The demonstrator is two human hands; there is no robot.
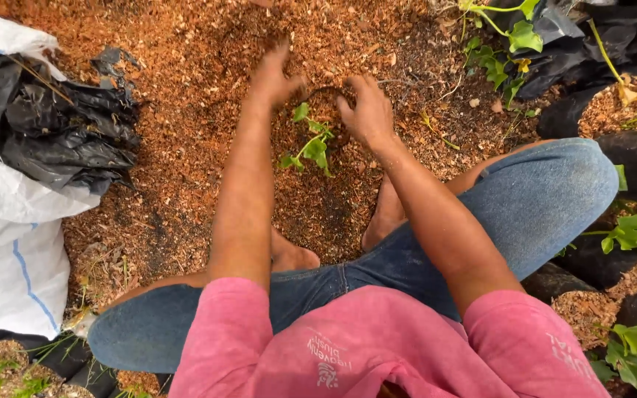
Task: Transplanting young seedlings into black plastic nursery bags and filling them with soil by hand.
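Left hand [274,77] and right hand [366,114] both pressed into reddish sawdust mix [186,147], fingers curled loosely, cupping material around a small green seedling [310,144]; neither actually gripping the stem. Seedling sits between the hands, slightly nearer than them, stem running roughly near-left to far-right. Right hand closer, almost touching the leaves. Both arms stretched forward, elbows low over knees in blue jeans [540,199]. Bare feet tucked near. Black plastic bags [68,125] and white sack [16,250] at left; potted seedlings in black bags [628,236] at right.
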